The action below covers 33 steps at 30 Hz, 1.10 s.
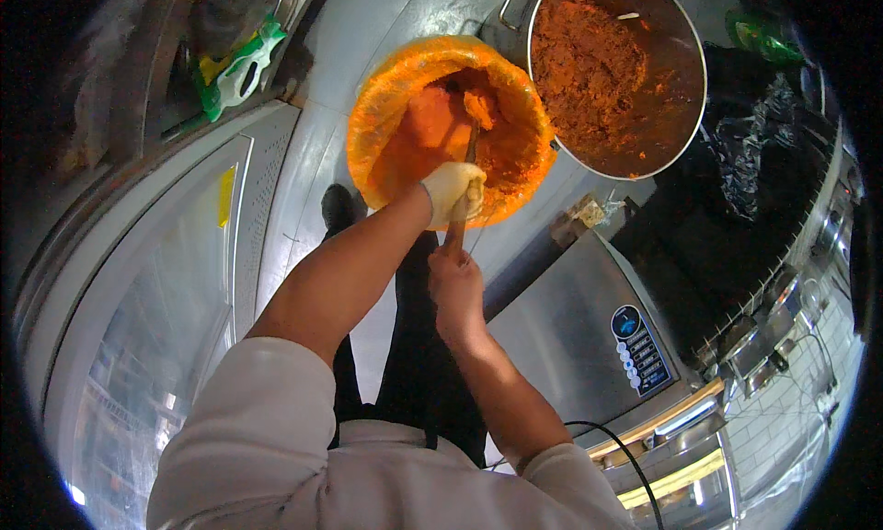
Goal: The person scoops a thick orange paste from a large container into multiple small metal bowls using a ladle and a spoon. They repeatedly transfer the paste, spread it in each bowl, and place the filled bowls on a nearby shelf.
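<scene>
My left hand (452,193), in a pale work glove, grips the wooden handle (457,232) of a long stirring tool. Lower on the same handle, near its end, my bare right hand (457,288) is closed around it. The tool slants down into a round tub lined with plastic film (376,109), whose folds are stained orange. At its far end, a lump of orange paste (479,110) covers the head, so its shape is hidden. Smooth orange-red liquid or paste (434,116) fills the tub's left part; coarser mash (514,159) lies at the right.
A large metal pot (705,81) with reddish-brown mash (586,67) stands against the tub's right side. Nearer on the right is a stainless-steel appliance with a control panel (641,350). A glass-door cabinet (159,302) lines the left. A black cable (631,461) curves at lower right.
</scene>
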Each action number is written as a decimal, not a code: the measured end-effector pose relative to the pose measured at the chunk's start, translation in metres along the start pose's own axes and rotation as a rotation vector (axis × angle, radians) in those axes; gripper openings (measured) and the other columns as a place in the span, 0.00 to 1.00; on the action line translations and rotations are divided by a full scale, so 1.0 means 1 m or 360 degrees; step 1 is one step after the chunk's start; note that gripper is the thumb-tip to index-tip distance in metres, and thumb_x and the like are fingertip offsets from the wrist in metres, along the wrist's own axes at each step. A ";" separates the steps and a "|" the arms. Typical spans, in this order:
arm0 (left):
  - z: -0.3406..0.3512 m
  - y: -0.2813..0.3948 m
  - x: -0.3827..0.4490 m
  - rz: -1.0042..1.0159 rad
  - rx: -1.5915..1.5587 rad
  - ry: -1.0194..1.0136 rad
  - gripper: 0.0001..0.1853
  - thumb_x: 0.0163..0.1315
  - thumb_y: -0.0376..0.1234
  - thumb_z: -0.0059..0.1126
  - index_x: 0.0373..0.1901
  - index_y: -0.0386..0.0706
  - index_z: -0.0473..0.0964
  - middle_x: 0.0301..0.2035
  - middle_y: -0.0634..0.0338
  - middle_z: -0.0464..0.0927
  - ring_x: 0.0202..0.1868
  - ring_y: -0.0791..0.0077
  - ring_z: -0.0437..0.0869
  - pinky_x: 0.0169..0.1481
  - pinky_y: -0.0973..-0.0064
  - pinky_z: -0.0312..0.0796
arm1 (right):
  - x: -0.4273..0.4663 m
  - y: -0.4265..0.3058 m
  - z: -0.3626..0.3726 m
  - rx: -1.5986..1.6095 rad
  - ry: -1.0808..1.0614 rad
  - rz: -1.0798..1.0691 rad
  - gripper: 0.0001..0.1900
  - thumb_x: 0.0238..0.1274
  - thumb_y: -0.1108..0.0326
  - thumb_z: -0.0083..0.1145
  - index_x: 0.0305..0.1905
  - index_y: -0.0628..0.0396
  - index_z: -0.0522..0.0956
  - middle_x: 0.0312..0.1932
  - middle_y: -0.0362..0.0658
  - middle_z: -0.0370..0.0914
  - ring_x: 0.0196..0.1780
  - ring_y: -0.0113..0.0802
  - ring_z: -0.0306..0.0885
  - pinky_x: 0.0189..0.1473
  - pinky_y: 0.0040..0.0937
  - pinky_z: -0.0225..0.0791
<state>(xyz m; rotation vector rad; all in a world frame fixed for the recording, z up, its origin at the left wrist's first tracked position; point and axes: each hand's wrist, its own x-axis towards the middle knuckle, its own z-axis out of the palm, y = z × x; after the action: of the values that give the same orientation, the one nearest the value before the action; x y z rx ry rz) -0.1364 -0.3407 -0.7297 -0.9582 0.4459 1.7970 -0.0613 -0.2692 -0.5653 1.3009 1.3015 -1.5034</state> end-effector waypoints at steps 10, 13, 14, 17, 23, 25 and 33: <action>0.001 -0.088 -0.142 0.0116 0.0293 0.0420 0.09 0.74 0.37 0.60 0.36 0.45 0.74 0.24 0.62 0.73 0.23 0.69 0.77 0.28 0.67 0.74 | -0.065 0.097 0.022 -0.0455 0.0126 -0.0305 0.13 0.72 0.63 0.60 0.51 0.62 0.79 0.35 0.38 0.79 0.36 0.29 0.75 0.38 0.31 0.70; -0.015 -0.091 -0.182 -0.0057 0.0120 0.0264 0.09 0.75 0.36 0.59 0.35 0.46 0.73 0.24 0.64 0.72 0.22 0.72 0.75 0.27 0.69 0.71 | -0.096 0.122 0.015 -0.0232 -0.0022 -0.0227 0.20 0.75 0.55 0.60 0.53 0.63 0.82 0.38 0.41 0.81 0.39 0.30 0.78 0.44 0.34 0.72; -0.015 -0.094 -0.195 0.0133 0.0371 0.0268 0.10 0.75 0.35 0.58 0.32 0.47 0.71 0.23 0.66 0.71 0.21 0.74 0.73 0.25 0.72 0.68 | -0.105 0.129 0.011 -0.0199 -0.0023 -0.0235 0.21 0.75 0.52 0.59 0.53 0.63 0.82 0.37 0.40 0.81 0.39 0.29 0.77 0.43 0.33 0.71; -0.025 -0.090 -0.248 -0.0021 0.0365 0.0112 0.08 0.75 0.33 0.56 0.37 0.51 0.67 0.19 0.72 0.63 0.16 0.81 0.64 0.21 0.75 0.58 | -0.131 0.133 -0.021 -0.0249 -0.0054 -0.0318 0.26 0.80 0.41 0.49 0.50 0.56 0.82 0.24 0.35 0.69 0.27 0.29 0.67 0.29 0.34 0.60; -0.008 -0.111 -0.367 0.0067 0.0581 0.0017 0.08 0.74 0.33 0.60 0.37 0.51 0.70 0.19 0.72 0.63 0.15 0.81 0.62 0.19 0.75 0.57 | -0.225 0.082 -0.138 0.0940 -0.0487 -0.1021 0.14 0.81 0.51 0.45 0.42 0.46 0.75 0.14 0.35 0.62 0.16 0.25 0.54 0.23 0.29 0.52; 0.011 -0.112 -0.407 0.0044 0.0605 -0.0136 0.08 0.74 0.34 0.61 0.37 0.50 0.70 0.19 0.72 0.62 0.15 0.81 0.62 0.19 0.75 0.57 | -0.278 0.064 -0.181 0.0963 -0.0602 -0.1312 0.13 0.81 0.52 0.45 0.42 0.45 0.73 0.15 0.36 0.61 0.16 0.25 0.53 0.25 0.28 0.53; 0.109 -0.108 -0.527 -0.0306 0.0583 -0.0525 0.07 0.77 0.34 0.54 0.51 0.44 0.77 0.21 0.70 0.61 0.15 0.84 0.58 0.18 0.78 0.57 | -0.500 0.141 -0.359 0.1180 -0.0038 -0.2294 0.08 0.80 0.59 0.54 0.43 0.48 0.72 0.23 0.41 0.70 0.23 0.28 0.63 0.27 0.28 0.59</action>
<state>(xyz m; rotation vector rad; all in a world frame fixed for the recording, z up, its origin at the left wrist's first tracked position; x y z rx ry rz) 0.0091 -0.5393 -0.2395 -0.4254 0.4370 1.5884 0.2534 0.0135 -0.0966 0.5430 1.8567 -3.1743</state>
